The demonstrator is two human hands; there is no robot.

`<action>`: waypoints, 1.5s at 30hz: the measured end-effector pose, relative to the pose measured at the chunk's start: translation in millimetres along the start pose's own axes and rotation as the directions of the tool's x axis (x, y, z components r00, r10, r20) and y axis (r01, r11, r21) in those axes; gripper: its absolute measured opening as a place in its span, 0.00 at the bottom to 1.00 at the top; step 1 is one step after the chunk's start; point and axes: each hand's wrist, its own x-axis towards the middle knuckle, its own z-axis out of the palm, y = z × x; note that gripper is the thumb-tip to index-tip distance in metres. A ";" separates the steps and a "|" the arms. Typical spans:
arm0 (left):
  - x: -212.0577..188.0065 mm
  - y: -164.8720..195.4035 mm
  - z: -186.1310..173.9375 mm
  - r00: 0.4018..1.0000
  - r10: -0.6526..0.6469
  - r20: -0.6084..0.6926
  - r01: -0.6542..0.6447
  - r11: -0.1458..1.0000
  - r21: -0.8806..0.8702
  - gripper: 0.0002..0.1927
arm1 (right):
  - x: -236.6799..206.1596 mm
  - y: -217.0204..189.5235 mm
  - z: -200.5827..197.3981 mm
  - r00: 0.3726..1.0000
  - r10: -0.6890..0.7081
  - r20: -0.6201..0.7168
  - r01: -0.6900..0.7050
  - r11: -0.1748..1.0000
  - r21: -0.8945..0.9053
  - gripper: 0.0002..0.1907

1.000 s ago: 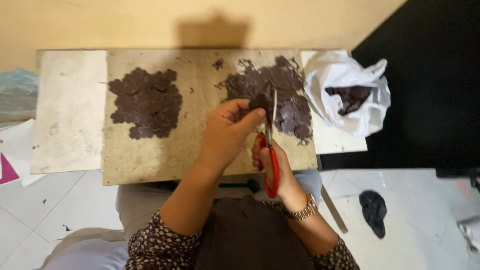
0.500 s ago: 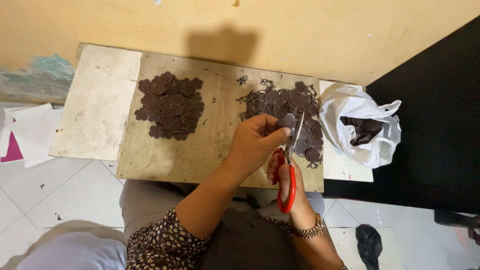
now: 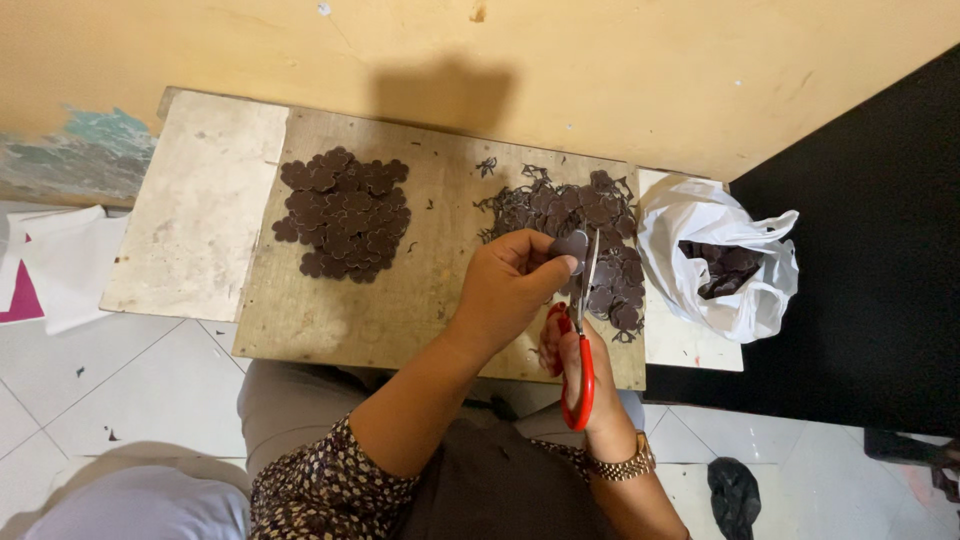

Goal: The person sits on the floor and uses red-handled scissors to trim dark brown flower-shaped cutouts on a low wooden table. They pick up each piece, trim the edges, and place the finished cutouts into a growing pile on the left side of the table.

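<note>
While the left hand (image 3: 510,285) pinches a dark piece (image 3: 570,245), the right hand (image 3: 580,355) grips red scissors (image 3: 580,340).

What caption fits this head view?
Left hand holds a brown piece while right hand cuts it with red scissors.

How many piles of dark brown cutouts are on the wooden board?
2. A tidy pile lies on the board's left part; a messier pile with trimmings lies on the right, partly hidden behind the left hand and scissors.
</note>
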 end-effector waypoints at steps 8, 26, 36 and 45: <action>-1.6 -2.8 1.0 1.000 0.016 0.010 -0.016 1.000 -0.016 0.05 | -5.3 5.1 -4.8 1.000 -0.005 0.020 0.005 1.000 0.003 0.31; -4.8 16.3 1.8 1.000 0.018 0.013 -0.019 0.996 0.087 0.13 | -2.3 -6.8 -1.9 0.999 -0.008 0.036 0.011 0.996 -0.092 0.33; -4.3 13.7 1.8 1.000 0.013 0.010 -0.013 1.000 0.029 0.13 | -6.1 -0.9 -2.4 0.998 0.055 0.033 -0.055 0.998 0.006 0.34; -3.7 14.7 3.5 1.000 -0.014 -0.014 0.014 0.999 0.043 0.12 | -5.4 5.8 -8.2 0.998 0.012 0.055 -0.010 1.000 -0.030 0.31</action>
